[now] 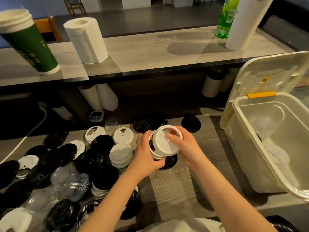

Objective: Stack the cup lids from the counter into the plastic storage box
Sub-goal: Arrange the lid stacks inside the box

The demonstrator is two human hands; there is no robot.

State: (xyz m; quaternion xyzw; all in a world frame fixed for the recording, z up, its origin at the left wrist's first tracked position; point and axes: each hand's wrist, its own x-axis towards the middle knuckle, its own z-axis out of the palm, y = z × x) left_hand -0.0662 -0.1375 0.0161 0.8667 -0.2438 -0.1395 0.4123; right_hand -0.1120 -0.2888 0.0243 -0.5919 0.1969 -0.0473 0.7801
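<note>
White lids [164, 144] in left hand [146, 156]

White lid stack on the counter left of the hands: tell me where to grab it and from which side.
Probably from above, pinching the ribbed side wall of the white lid stack. It stands upright, taller than the black lids crowding its base, so only its upper sides are free.

Paper towel roll [86, 40], green cup stack [29, 42], green bottle [227, 17] on upper shelf [150, 52].
</note>
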